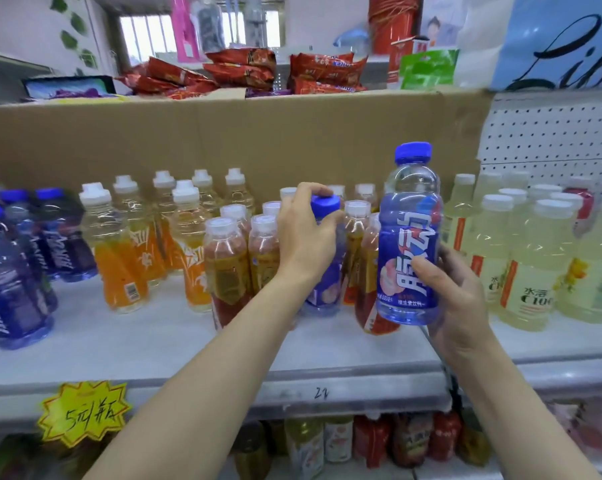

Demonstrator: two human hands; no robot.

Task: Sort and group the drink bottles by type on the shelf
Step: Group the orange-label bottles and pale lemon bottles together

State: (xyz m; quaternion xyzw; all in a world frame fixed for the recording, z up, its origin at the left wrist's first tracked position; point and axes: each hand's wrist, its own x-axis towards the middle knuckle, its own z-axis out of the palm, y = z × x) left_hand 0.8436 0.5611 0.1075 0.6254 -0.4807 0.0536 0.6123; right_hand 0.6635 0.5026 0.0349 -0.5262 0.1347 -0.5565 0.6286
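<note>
"C100" on pale yellow bottle (pixel 524 265), "22" on shelf edge (pixel 322 393)

White shelf (pixel 119 344): blue bottles (pixel 12 271) left, orange bottles (pixel 119 258), red-label bottles (pixel 230 268) centre, pale yellow bottles (pixel 528 265) right.

A barred window (pixel 195 32) glows behind the cardboard (pixel 223 133), with white pegboard (pixel 552 133) right and, perhaps, leaves (pixel 72 32) left.

We see blue-labelled, blue-capped bottles (pixel 408 237), orange-labelled bottles (pixel 119 251) with white caps, red-and-yellow-labelled bottles (pixel 228 268), pale yellow drinks (pixel 531 268), a brown cardboard box (pixel 223 133) and a yellow starburst price tag (pixel 84 412).
</note>
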